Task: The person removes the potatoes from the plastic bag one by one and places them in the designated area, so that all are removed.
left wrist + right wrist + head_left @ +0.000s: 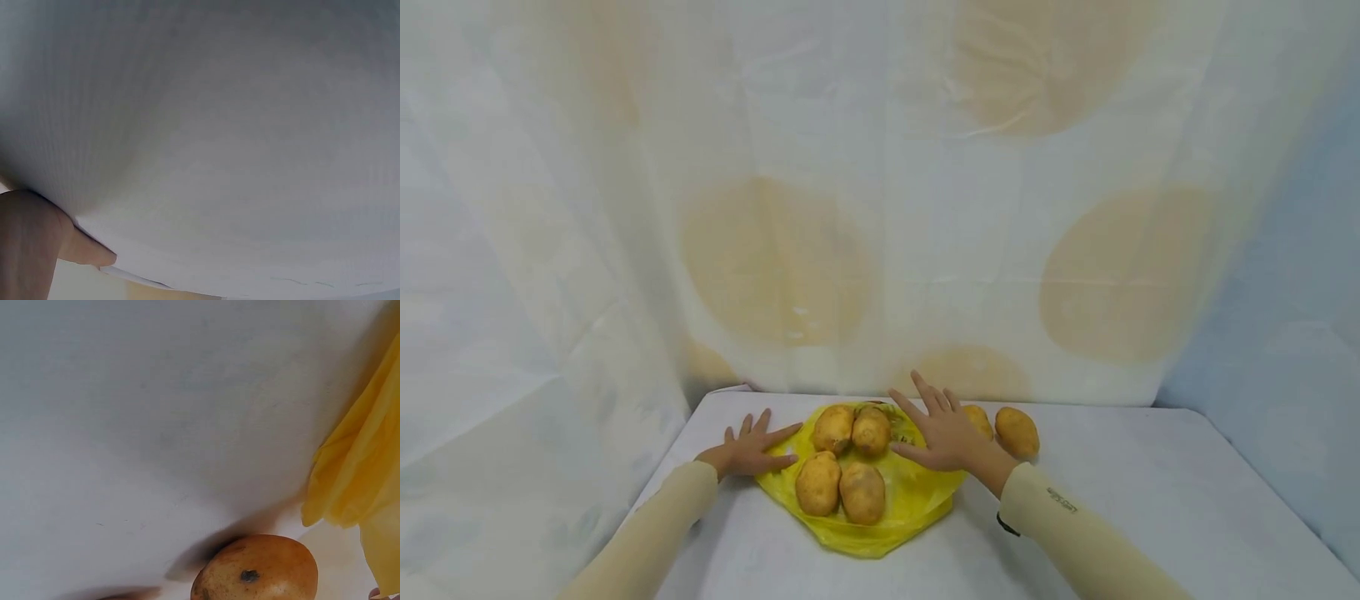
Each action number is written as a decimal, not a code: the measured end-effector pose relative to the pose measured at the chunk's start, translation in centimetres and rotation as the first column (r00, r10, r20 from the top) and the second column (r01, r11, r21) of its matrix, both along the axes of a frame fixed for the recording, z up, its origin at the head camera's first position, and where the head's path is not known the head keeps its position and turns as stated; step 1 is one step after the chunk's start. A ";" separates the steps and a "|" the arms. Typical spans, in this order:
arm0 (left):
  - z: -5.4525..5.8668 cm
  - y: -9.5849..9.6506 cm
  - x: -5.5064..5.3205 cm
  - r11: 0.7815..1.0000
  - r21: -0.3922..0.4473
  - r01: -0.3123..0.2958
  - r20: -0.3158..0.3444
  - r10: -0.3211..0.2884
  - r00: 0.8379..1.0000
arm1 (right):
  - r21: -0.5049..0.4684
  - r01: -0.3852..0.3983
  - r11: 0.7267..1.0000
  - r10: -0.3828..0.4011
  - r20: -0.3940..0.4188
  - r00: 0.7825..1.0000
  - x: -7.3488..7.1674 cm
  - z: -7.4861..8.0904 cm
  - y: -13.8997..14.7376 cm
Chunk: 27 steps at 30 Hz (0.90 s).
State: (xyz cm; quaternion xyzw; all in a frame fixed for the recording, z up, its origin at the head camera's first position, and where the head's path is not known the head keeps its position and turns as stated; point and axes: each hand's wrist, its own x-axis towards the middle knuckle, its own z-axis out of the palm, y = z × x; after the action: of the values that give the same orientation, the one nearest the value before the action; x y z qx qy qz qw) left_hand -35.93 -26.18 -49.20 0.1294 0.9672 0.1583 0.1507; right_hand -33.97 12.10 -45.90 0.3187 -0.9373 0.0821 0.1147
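A yellow plastic bag (917, 492) lies spread on the table with several potatoes (862, 493) grouped on it. My left hand (751, 450) rests at the bag's left edge, fingers fanned out, thumb and a fingertip over the yellow plastic. Over the bag's right side my right hand (947, 436) is spread wide, fingers straight and pointing away from me. Neither palm holds a potato. Part of the left hand (31, 244) shows at the lower left of its wrist view. In the right wrist view the bag (362, 462) hangs in folds at the right.
Beyond my right hand two more potatoes lie off the bag: one (1018, 433) in plain sight, the other (977, 421) partly hidden by the hand. A white cloth covers the table (1135, 500). Behind it hangs a curtain (925, 250) with large tan circles.
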 end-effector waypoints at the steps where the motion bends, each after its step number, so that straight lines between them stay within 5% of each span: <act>1: 0.0 0.0 0.0 1.000 0.001 0.001 -0.002 -0.001 1.000 | 0.003 0.007 1.000 -0.007 0.010 1.000 0.1 0.2 -0.1; 7: -0.1 -0.1 -0.2 1.000 -0.019 0.007 0.004 -0.007 1.000 | 0.036 0.027 0.999 -0.030 0.057 0.998 0.3 1.1 -0.8; 27: -0.1 -0.1 0.3 1.000 -0.007 0.002 -0.017 -0.002 1.000 | 0.043 -0.003 0.999 -0.003 0.130 0.992 0.3 0.2 -3.7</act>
State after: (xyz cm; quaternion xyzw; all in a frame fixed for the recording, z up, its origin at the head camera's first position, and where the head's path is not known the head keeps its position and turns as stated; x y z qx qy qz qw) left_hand -35.62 -26.30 -49.25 0.1312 0.9689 0.1538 0.1428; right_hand -33.65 8.41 -45.74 0.3151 -0.9443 0.0822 0.0465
